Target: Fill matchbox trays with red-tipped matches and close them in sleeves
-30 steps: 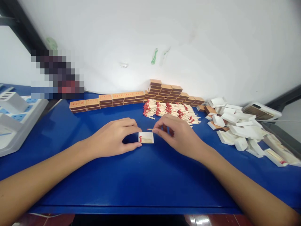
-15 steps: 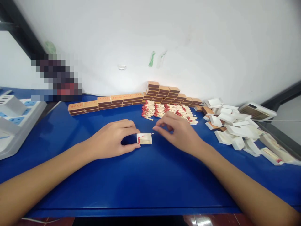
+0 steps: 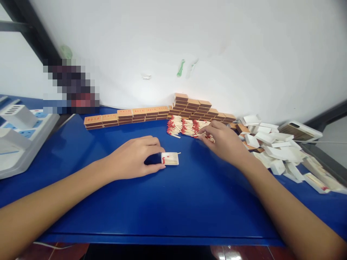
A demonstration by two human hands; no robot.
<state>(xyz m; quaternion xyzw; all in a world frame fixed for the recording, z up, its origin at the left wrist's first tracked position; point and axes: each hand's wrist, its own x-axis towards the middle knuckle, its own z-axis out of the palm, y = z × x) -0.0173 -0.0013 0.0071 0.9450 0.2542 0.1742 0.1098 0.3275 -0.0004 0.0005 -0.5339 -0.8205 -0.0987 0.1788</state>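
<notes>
My left hand (image 3: 135,157) pinches a white matchbox tray (image 3: 170,159) on the blue table (image 3: 173,202).
The tray, partly filled, lies mid-table. My right hand (image 3: 226,142) curls over the pile of red-tipped matches (image 3: 184,127) before the stacked matchboxes (image 3: 189,105); I cannot tell whether its fingers grip any.

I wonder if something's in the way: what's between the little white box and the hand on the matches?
Just bare blue table between white box and right hand, in the head view.
</notes>
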